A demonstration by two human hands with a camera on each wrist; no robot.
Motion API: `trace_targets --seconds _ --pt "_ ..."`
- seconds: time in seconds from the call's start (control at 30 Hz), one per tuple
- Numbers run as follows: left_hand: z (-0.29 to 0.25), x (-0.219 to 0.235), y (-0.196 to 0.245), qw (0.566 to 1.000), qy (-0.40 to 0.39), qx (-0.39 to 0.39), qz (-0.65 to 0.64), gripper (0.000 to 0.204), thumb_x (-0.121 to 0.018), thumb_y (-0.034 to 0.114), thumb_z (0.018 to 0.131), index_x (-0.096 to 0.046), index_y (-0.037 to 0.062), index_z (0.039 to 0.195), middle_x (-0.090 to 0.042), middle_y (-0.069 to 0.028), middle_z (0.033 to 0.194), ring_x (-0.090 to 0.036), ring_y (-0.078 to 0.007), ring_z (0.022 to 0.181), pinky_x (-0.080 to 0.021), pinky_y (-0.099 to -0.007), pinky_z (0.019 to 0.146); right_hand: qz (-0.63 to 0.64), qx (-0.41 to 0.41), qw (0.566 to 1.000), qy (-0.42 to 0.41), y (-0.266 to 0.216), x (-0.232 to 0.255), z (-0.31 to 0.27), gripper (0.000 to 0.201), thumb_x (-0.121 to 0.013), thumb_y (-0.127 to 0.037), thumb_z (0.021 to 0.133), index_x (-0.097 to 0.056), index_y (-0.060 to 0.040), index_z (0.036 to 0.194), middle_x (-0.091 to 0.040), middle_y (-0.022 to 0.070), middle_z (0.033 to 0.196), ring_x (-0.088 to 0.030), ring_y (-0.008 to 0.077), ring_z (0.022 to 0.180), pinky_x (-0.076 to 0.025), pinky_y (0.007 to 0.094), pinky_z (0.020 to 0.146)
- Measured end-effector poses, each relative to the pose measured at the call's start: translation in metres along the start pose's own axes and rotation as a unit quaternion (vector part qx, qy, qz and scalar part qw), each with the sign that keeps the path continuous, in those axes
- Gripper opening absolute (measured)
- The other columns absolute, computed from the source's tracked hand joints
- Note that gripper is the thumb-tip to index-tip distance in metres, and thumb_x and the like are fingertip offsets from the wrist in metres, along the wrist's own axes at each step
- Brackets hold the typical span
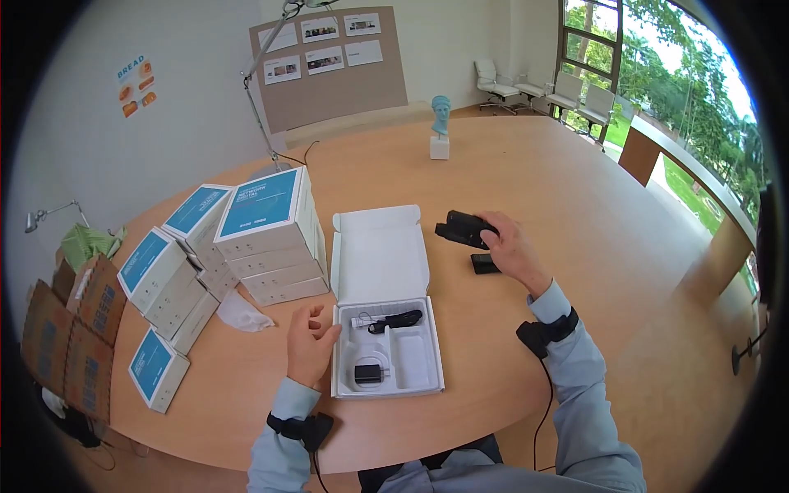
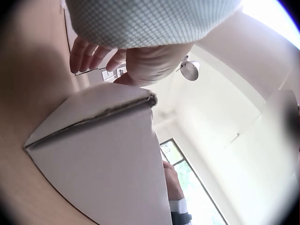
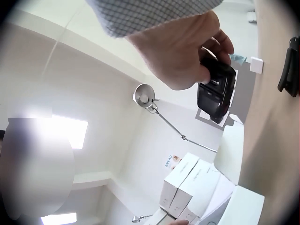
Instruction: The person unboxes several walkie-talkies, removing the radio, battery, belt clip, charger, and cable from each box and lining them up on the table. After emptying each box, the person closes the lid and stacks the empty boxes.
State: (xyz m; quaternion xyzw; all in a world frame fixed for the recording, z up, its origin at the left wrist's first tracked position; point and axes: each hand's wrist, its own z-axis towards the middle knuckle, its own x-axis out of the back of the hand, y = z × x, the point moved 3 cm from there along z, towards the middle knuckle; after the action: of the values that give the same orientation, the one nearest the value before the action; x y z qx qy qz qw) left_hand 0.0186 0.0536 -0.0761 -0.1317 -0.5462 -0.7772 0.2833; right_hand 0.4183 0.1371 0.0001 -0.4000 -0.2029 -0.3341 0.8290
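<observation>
An opened white box lies on the table, its lid folded back. In its tray are a black cable and a black adapter; one compartment holds nothing. My left hand, fingers relaxed, is at the box's left edge; whether it touches is unclear. My right hand grips a black device above the table, right of the lid; the right wrist view shows the device between thumb and fingers. A second black item lies beneath that hand.
White boxes with blue tops are stacked at the left, a single one in front. Crumpled white plastic lies between the stacks and my left hand. A blue bust stands at the back; brown cartons are at far left.
</observation>
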Motion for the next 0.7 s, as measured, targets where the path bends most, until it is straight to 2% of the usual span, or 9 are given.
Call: trace_targets --seconds 0.07,0.13,0.23,0.27,0.33,0.43,0.57,0.7 --pt "0.0 -0.01 -0.015 0.991 -0.056 0.075 -0.099 0.055 -0.078 0.004 0.085 -0.055 -0.0001 0.135 -0.063 -0.0151 0.122 -0.062 -0.0207 0.098 -0.057 -0.034 0.083 -0.019 -0.022 0.999 -0.021 0.025 -0.017 0.003 0.032 -0.057 -0.009 0.094 -0.067 -0.0016 0.124 -0.069 0.0197 0.12 -0.064 0.0396 0.11 -0.051 0.0445 0.097" --pt "0.001 -0.016 -0.023 0.983 -0.065 0.09 -0.148 0.058 -0.078 0.003 0.086 -0.053 -0.0005 0.138 -0.063 -0.016 0.124 -0.063 -0.0218 0.101 -0.056 -0.0348 0.086 -0.039 -0.046 0.997 -0.042 0.041 -0.031 0.005 0.031 -0.058 -0.011 0.093 -0.069 -0.0017 0.121 -0.069 0.0201 0.121 -0.063 0.0406 0.113 -0.05 0.0463 0.099" --pt "0.001 -0.019 -0.026 0.966 -0.084 0.11 -0.217 0.061 -0.076 0.002 0.086 -0.049 -0.0015 0.141 -0.063 -0.0176 0.127 -0.065 -0.0233 0.106 -0.055 -0.0357 0.091 0.007 -0.06 0.989 -0.134 0.057 -0.056 0.011 0.031 -0.057 -0.016 0.093 -0.071 -0.0032 0.117 -0.071 0.021 0.116 -0.063 0.0408 0.114 -0.049 0.0461 0.101" --pt "0.001 -0.02 -0.026 0.96 -0.092 0.115 -0.237 0.062 -0.075 0.001 0.087 -0.048 -0.002 0.142 -0.063 -0.0183 0.128 -0.065 -0.0238 0.108 -0.055 -0.0358 0.093 0.007 -0.062 0.989 -0.131 0.056 -0.06 0.014 0.031 -0.057 -0.016 0.093 -0.071 -0.0032 0.117 -0.071 0.021 0.116 -0.063 0.0408 0.114 -0.049 0.0461 0.101" --pt "0.001 -0.022 -0.029 0.961 -0.097 0.112 -0.234 0.061 -0.073 0.0 0.087 -0.047 -0.0026 0.142 -0.064 -0.0183 0.126 -0.065 -0.0234 0.107 -0.055 -0.0356 0.093 0.013 -0.071 0.973 -0.218 0.057 -0.075 0.018 0.033 -0.056 -0.016 0.093 -0.071 -0.0027 0.119 -0.071 0.0214 0.115 -0.064 0.0405 0.111 -0.05 0.0456 0.1" --pt "0.001 -0.024 -0.027 0.961 -0.093 0.109 -0.237 0.059 -0.071 -0.001 0.088 -0.047 -0.0033 0.142 -0.066 -0.0179 0.123 -0.066 -0.0228 0.106 -0.055 -0.035 0.093 0.056 -0.088 0.96 -0.258 0.069 -0.093 0.024 0.034 -0.056 -0.017 0.092 -0.071 -0.003 0.119 -0.071 0.0215 0.115 -0.066 0.0399 0.108 -0.051 0.0458 0.098" --pt "0.001 -0.022 -0.026 0.967 -0.077 0.105 -0.217 0.056 -0.067 -0.001 0.088 -0.049 -0.0037 0.14 -0.068 -0.017 0.119 -0.067 -0.0219 0.104 -0.054 -0.0342 0.092 0.026 -0.06 0.966 -0.249 0.084 -0.108 0.033 0.034 -0.055 -0.018 0.092 -0.072 -0.0039 0.118 -0.072 0.0211 0.114 -0.067 0.0393 0.106 -0.052 0.0457 0.097" --pt "0.002 -0.018 -0.026 0.972 -0.06 0.099 -0.206 0.051 -0.065 -0.001 0.087 -0.053 -0.0041 0.137 -0.071 -0.0165 0.116 -0.069 -0.0209 0.101 -0.055 -0.0335 0.09 -0.043 -0.042 0.966 -0.253 0.095 -0.12 0.035 0.034 -0.053 -0.018 0.093 -0.075 -0.0057 0.115 -0.07 0.0206 0.117 -0.065 0.0393 0.111 -0.051 0.046 0.098"
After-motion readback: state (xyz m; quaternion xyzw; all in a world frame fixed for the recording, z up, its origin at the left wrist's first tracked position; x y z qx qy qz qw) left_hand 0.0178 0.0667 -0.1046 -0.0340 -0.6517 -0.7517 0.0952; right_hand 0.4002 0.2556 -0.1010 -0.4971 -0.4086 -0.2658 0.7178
